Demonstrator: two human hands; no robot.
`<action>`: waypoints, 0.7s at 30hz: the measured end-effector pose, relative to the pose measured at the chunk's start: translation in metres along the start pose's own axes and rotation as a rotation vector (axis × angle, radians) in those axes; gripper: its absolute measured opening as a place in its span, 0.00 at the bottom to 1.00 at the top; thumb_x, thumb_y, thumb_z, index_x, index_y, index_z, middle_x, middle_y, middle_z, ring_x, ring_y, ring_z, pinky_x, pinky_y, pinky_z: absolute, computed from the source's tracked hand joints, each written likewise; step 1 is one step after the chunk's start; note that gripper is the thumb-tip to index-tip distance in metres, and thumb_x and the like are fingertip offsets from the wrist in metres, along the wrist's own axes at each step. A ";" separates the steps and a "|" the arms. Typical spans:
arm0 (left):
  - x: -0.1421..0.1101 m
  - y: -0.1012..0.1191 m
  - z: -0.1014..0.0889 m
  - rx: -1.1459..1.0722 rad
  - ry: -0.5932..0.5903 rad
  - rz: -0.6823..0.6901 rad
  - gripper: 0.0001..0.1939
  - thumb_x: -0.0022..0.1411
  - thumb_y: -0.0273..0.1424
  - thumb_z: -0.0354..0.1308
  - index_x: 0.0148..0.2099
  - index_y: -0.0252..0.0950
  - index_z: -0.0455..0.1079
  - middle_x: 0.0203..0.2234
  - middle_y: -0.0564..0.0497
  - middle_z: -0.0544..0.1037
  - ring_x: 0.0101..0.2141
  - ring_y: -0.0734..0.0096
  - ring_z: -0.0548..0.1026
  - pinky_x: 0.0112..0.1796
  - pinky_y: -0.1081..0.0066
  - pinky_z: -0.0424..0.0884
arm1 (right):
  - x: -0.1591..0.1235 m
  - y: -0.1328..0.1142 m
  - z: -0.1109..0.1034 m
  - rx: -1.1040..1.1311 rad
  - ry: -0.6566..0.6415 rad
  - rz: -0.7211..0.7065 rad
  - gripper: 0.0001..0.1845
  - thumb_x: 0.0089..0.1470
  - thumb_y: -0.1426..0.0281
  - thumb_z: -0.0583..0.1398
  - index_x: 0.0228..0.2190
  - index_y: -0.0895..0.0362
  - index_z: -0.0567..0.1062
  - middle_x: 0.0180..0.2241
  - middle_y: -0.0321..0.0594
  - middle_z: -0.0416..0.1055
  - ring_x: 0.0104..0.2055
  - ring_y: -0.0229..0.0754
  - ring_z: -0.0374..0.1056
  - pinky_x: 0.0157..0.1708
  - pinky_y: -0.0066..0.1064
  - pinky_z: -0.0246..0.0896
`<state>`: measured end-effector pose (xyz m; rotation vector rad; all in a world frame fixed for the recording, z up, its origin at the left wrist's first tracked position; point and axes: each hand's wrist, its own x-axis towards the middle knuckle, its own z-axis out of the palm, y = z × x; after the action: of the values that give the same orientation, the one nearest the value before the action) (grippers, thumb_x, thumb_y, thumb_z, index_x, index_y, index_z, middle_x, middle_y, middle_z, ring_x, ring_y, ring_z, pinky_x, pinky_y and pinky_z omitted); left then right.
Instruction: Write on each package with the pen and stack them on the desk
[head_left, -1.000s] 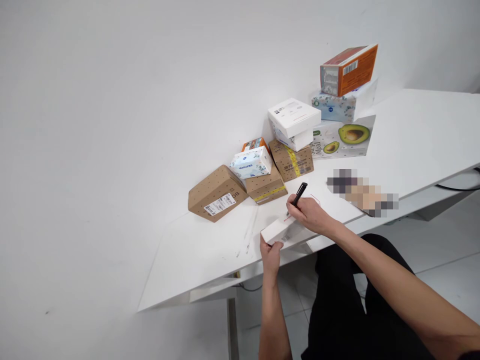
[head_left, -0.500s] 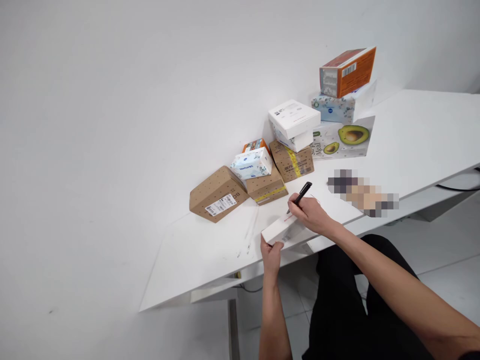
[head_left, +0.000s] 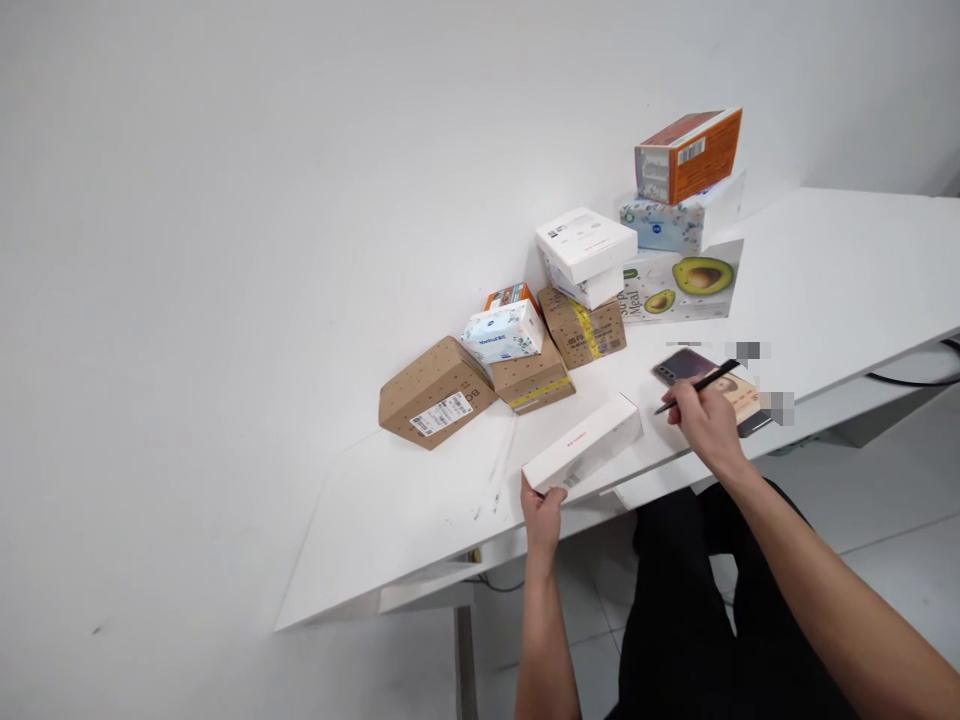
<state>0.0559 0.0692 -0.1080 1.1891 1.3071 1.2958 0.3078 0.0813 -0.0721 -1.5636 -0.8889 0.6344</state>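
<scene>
My left hand (head_left: 543, 510) grips the near left end of a slim white box (head_left: 589, 445) with small red print, which lies near the table's front edge. A black pen (head_left: 709, 377) is held in my right hand (head_left: 705, 420), its tip pointing left, to the right of the box and apart from it. Beneath and beside my right hand lies a phone (head_left: 679, 365) with several camera lenses. A tan picture card (head_left: 742, 398) rests on the phone, partly blurred out and partly covered by my hand.
Along the wall on the white table (head_left: 375, 530) stand brown cartons (head_left: 427, 385), a floral tissue pack (head_left: 502, 332), a flat white box (head_left: 586, 243) on a stack, and an avocado-printed box (head_left: 682, 285). An orange box (head_left: 709, 158) tops the right stack.
My right hand, still holding the pen, has moved right from above the white box to over the phone. My left hand keeps its grip on the box.
</scene>
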 end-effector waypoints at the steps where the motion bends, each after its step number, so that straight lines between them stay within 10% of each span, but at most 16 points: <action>1: 0.000 -0.001 0.000 -0.002 0.001 -0.002 0.22 0.41 0.22 0.57 0.44 0.33 0.69 0.33 0.50 0.78 0.34 0.67 0.74 0.39 0.68 0.68 | 0.002 0.005 -0.002 -0.168 -0.080 0.010 0.15 0.56 0.63 0.50 0.22 0.56 0.67 0.16 0.38 0.65 0.23 0.42 0.64 0.26 0.31 0.56; 9: 0.000 -0.003 0.000 -0.020 -0.009 -0.005 0.24 0.41 0.22 0.57 0.45 0.33 0.69 0.34 0.50 0.78 0.36 0.66 0.74 0.41 0.67 0.67 | 0.009 0.013 0.014 -0.824 -0.433 0.006 0.19 0.58 0.60 0.48 0.42 0.61 0.68 0.32 0.53 0.74 0.35 0.53 0.70 0.26 0.32 0.52; 21: 0.001 -0.002 -0.001 0.038 -0.010 0.004 0.20 0.40 0.22 0.56 0.40 0.32 0.70 0.30 0.50 0.77 0.33 0.67 0.73 0.39 0.67 0.67 | 0.009 0.025 0.016 -0.748 -0.382 -0.038 0.25 0.56 0.59 0.51 0.51 0.59 0.67 0.34 0.46 0.74 0.35 0.48 0.69 0.27 0.31 0.53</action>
<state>0.0551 0.0703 -0.1102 1.2231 1.3281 1.2716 0.3043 0.0969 -0.0986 -2.1108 -1.5636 0.6165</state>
